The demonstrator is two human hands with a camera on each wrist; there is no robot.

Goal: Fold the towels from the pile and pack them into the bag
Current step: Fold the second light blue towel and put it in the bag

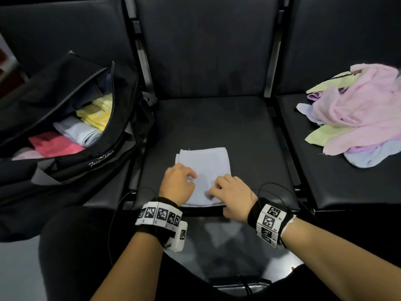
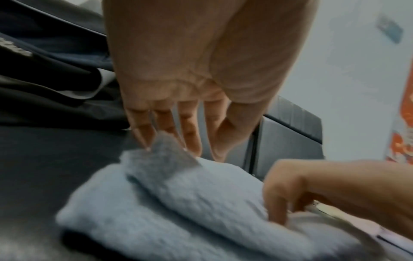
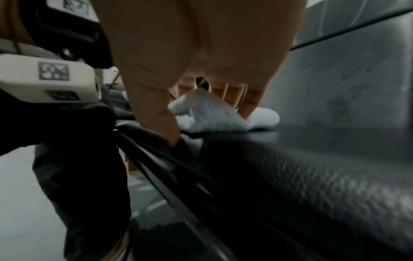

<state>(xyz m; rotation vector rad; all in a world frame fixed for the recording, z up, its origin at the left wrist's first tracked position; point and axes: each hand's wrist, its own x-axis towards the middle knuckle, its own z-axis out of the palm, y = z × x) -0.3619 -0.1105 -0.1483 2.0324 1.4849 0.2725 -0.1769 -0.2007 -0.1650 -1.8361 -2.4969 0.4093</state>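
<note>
A light blue towel, folded into a rectangle, lies on the middle black seat near its front edge. My left hand rests on its left side. In the left wrist view its fingers point down nearly straight, and a raised towel corner leans against them. My right hand has bent fingers on top of the towel, with the thumb down at its near edge, pinching it. The black bag gapes open on the left seat. The towel pile lies on the right seat.
Inside the bag sit folded yellow, pale blue and pink-red towels. The pile holds pink, green, purple and blue cloths. Black seat backs rise behind. Thin cables run from both wrist units over the seat's front edge. My knees are below.
</note>
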